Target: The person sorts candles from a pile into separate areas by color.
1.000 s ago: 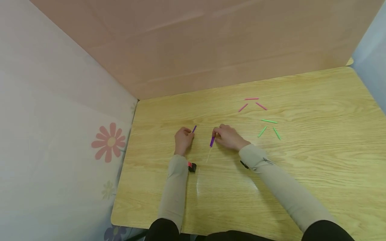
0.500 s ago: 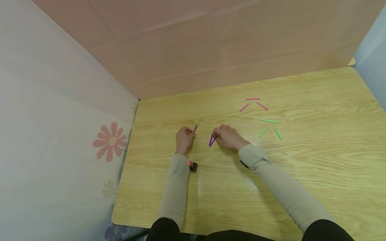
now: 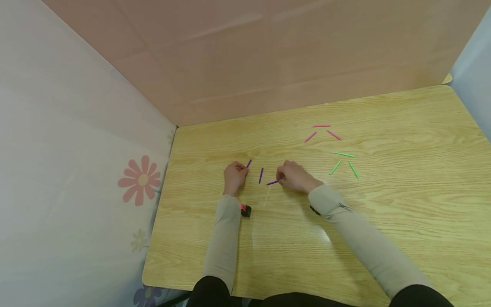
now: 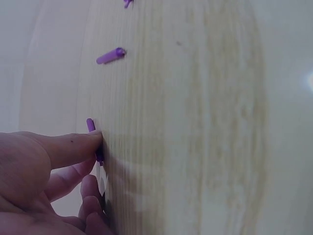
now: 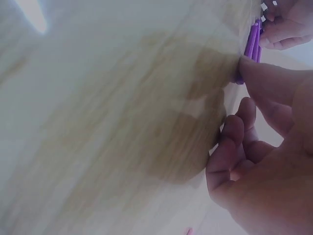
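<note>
On the wooden table, my left hand [image 3: 234, 178] pinches a short purple stick [image 3: 249, 163] between thumb and fingers. The left wrist view shows its upper end [image 4: 90, 125] poking out past the thumb. Just right of it a second purple stick [image 3: 261, 175] lies by itself, touched by neither hand. My right hand [image 3: 294, 176] holds one end of a third purple stick [image 3: 272, 182], which slants low toward the left. In the right wrist view, that hand's thumb [image 5: 259, 73] partly covers the purple sticks, which overlap there.
Three pink sticks [image 3: 321, 125] lie apart at the back right of the table [image 3: 402, 170]. Closer in are three green sticks [image 3: 344, 154]. A black-and-red wrist device [image 3: 245, 210] sits at the left sleeve. A brown panel [image 3: 268, 55] rises behind the table.
Two purple sticks at my right hand, first together and then in a V, now lie apart. The held one has turned flatter as the right hand shifted slightly right. My left hand stays put.
</note>
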Action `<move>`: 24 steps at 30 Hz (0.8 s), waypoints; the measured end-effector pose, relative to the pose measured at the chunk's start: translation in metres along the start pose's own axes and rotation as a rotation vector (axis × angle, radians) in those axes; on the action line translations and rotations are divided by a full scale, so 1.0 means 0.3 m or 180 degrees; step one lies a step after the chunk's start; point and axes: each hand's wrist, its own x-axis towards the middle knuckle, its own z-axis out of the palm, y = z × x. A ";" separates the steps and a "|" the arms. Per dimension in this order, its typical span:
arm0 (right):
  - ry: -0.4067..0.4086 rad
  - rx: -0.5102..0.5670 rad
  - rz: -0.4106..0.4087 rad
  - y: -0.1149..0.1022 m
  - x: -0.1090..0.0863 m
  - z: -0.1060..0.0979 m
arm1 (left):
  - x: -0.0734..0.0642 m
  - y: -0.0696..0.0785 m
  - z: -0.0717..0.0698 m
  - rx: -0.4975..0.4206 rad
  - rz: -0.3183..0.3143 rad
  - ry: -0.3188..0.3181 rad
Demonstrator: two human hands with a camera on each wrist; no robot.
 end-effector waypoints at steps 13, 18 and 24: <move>-0.0141 -0.0054 -0.0057 0.016 -0.047 -0.009 | 0.006 -0.003 0.000 0.0012 -0.0020 -0.0018; -0.0205 -0.0092 -0.0018 0.014 -0.053 -0.013 | 0.004 0.000 -0.003 0.0013 -0.0027 -0.0008; -0.0250 -0.0164 0.0021 0.009 -0.063 -0.017 | 0.001 0.000 -0.001 -0.0006 -0.0056 -0.0021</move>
